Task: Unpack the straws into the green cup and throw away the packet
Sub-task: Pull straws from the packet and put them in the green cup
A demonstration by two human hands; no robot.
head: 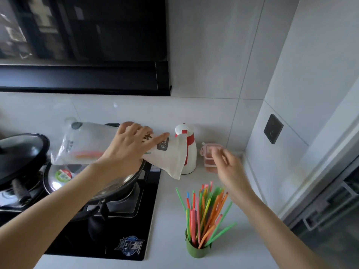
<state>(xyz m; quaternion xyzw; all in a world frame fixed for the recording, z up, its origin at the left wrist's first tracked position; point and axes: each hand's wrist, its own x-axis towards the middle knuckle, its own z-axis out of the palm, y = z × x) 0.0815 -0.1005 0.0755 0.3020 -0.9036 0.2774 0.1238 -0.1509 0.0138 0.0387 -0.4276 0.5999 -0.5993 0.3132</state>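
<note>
My left hand (129, 144) grips the straw packet (87, 144), a clear and white plastic bag held sideways above the stove, its open white end hanging to the right. An orange-pink straw or two still shows inside the packet. The green cup (196, 250) stands on the white counter near the front, filled with several coloured straws (204, 212) that fan upward. My right hand (227, 167) hovers just above the straw tips, blurred, fingers apart and holding nothing.
A black gas hob (120, 235) with a lidded pan (101, 183) and a black wok lid (21, 150) lies left. A white and red bottle (188, 152) and a small pink box (210, 158) stand by the back wall. A wall socket (273, 128) is on the right.
</note>
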